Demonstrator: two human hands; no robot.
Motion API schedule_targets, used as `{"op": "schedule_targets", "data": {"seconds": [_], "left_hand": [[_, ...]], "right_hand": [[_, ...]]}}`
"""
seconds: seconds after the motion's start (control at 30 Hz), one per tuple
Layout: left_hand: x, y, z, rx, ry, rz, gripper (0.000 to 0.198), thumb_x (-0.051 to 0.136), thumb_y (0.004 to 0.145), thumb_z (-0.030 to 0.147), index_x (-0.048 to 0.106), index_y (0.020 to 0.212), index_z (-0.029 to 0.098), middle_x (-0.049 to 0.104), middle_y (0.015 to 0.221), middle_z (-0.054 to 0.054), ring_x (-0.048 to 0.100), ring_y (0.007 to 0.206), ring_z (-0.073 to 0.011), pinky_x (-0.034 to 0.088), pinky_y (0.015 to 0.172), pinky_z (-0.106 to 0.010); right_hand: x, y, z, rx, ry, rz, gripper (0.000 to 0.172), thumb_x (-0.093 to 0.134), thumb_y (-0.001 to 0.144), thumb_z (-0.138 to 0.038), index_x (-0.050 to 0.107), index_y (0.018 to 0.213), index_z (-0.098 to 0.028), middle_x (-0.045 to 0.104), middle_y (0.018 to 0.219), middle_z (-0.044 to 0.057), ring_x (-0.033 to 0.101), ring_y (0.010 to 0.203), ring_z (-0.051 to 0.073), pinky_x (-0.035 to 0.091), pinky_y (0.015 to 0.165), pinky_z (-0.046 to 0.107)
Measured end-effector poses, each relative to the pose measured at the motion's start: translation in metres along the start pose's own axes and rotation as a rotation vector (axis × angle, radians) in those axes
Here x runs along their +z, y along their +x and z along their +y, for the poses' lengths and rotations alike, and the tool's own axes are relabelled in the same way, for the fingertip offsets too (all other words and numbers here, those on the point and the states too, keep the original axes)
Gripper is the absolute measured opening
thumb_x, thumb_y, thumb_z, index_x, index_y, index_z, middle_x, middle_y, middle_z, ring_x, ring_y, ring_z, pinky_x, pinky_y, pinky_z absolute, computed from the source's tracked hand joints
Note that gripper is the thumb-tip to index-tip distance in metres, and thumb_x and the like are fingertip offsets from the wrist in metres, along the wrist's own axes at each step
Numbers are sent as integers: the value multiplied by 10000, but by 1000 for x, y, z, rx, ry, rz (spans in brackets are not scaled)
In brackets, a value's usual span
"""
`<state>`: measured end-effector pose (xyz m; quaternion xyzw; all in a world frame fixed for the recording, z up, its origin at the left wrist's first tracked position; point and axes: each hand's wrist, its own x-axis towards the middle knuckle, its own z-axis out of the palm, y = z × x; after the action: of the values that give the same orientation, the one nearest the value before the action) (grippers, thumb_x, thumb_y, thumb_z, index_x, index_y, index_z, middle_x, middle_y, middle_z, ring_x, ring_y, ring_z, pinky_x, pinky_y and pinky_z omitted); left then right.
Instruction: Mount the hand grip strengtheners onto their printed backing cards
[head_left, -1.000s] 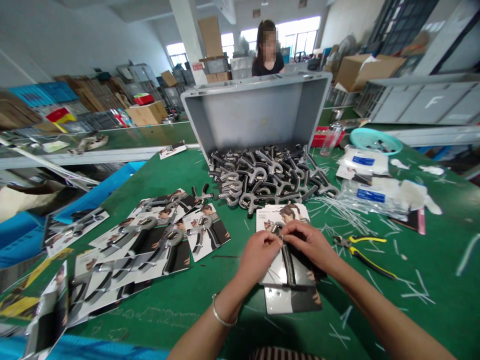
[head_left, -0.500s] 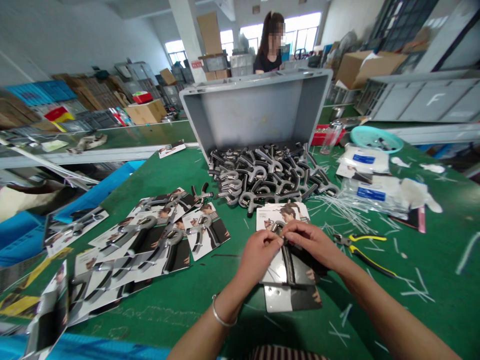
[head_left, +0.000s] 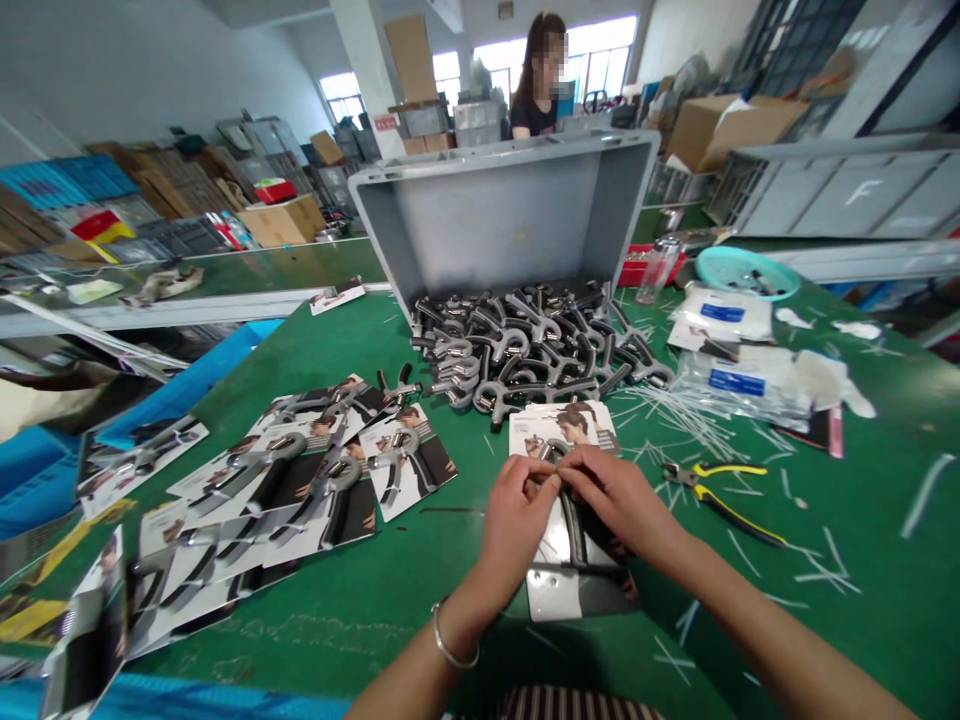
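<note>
In the head view, my left hand and my right hand meet over a printed cardboard card, fingertips pinched together. What sits between the fingertips is too small to make out. Under them lies a grey-and-black hand grip exerciser, its coil end partly covered by my fingers and one handle pointing towards me. More cards are stacked beneath. Just beyond my hands, a heap of loose hand grip exercisers spills from a tipped grey crate.
Left, overlapping cards carry hand grips. Yellow-and-black cutting pliers and scattered thin white strips lie right, below plastic bags and a turquoise basin. A person is behind the crate.
My fingertips have shifted slightly and remain pinched close together over the hand grip. The whole view has moved a little, and the objects on the table stay in place.
</note>
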<state>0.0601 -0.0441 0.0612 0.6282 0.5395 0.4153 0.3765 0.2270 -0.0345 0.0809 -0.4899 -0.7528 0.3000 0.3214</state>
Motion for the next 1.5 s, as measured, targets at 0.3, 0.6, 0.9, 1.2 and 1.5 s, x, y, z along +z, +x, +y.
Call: {"op": "schedule_targets", "data": {"seconds": [0.3,0.6,0.9,1.2,1.5], "left_hand": [[-4,3,5,74,162,-48,79,594,821,126,629,844,194,588,845,-5,544,763,-151,393,702,-252],[-13,2,5,253,424,-199,66,558,901,198,618,891,223,603,896,-31,568,911,-206,437,823,-314],[-14,0,2,376,580,-227,132,559,884,139,657,928,217,618,1010,-70,562,962,-224,437,836,-336],[-15,-1,0,342,324,-65,54,595,905,195,638,881,218,683,1004,-33,572,1003,-210,390,905,-359],[-5,-1,-5,371,281,-28,66,556,932,209,613,902,193,676,910,-42,581,912,-204,409,856,-348]], "right_hand": [[7,-3,-1,-131,-447,-56,196,371,1006,-247,548,935,-201,629,894,95,601,833,246,454,738,348],[4,4,6,28,-90,-13,145,395,1006,-281,486,905,-231,604,809,16,587,746,190,440,731,311],[23,-26,-3,-305,-302,-135,195,390,995,-203,554,891,-199,623,866,66,544,819,217,418,832,398],[-96,-92,144,191,-727,91,691,711,770,-536,497,1350,-229,512,1385,200,478,1200,438,394,914,607],[-124,-116,198,76,-988,-68,428,581,877,-468,642,1139,-135,633,1073,215,570,910,322,421,758,444]]}}
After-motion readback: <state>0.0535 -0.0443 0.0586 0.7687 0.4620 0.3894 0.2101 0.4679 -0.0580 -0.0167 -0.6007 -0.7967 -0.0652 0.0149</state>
